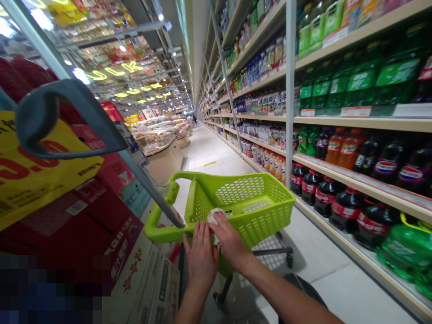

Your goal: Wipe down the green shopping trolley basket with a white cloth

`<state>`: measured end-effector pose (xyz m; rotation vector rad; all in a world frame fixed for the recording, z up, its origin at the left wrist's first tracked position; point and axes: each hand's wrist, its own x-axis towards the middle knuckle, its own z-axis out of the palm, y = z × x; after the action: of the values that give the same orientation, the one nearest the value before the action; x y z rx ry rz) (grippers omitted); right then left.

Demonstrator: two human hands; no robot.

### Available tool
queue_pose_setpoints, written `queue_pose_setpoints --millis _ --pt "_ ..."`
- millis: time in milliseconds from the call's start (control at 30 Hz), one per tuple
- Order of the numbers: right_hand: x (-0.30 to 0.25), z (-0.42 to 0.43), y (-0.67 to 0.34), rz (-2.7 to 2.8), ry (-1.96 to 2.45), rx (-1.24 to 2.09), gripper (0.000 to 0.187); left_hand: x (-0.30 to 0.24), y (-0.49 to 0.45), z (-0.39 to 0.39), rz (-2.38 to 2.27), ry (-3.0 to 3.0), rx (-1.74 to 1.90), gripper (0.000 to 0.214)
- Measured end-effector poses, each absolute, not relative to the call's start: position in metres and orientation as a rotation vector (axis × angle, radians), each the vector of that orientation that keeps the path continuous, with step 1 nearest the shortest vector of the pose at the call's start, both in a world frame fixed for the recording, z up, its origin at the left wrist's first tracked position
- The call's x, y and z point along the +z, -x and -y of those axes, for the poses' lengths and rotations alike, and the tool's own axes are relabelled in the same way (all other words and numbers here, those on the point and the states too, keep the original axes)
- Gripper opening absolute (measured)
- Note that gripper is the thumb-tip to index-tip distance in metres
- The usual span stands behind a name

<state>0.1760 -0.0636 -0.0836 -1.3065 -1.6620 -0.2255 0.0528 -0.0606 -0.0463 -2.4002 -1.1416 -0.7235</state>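
Observation:
A lime-green shopping cart (270,211) with perforated basket walls stands in front of me in the aisle. My right hand (227,234) presses a crumpled whitish cloth (217,216) over the near rim of its basket, fingers closed on the cloth. Beside it, my left hand (201,252) lies against the cart's near side, its fingers stretched out and holding nothing. The two hands are close together. Part of the cloth hangs below the rim, half hidden by my right hand.
Drink shelves (337,121) line the right side. At left, stacked cartons (148,279) carry a yellow price sign (40,180). A grey pole (145,180) with a grey handle (74,121) slants across to the cart. The tiled aisle (202,153) runs ahead past display tables.

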Motion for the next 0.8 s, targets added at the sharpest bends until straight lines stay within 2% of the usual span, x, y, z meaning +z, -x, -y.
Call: queue_pose_setpoints --millis 200,300,533,800 --pt "-0.103 0.076 -0.244 1.485 1.427 -0.250 0.051 -0.024 -0.011 0.044 1.324 2.114 -0.992 0.049" --pt "-0.098 0.070 -0.239 1.439 1.423 -0.216 0.050 -0.016 -0.003 0.032 1.396 2.119 -0.894 0.048" --pt "-0.048 0.062 -0.139 1.723 1.196 -0.143 0.041 -0.019 -0.007 0.032 1.337 2.123 -0.775 0.044" --pt "-0.076 0.065 -0.201 1.497 1.334 -0.094 0.051 -0.018 -0.013 0.042 1.401 2.161 -0.713 0.050"
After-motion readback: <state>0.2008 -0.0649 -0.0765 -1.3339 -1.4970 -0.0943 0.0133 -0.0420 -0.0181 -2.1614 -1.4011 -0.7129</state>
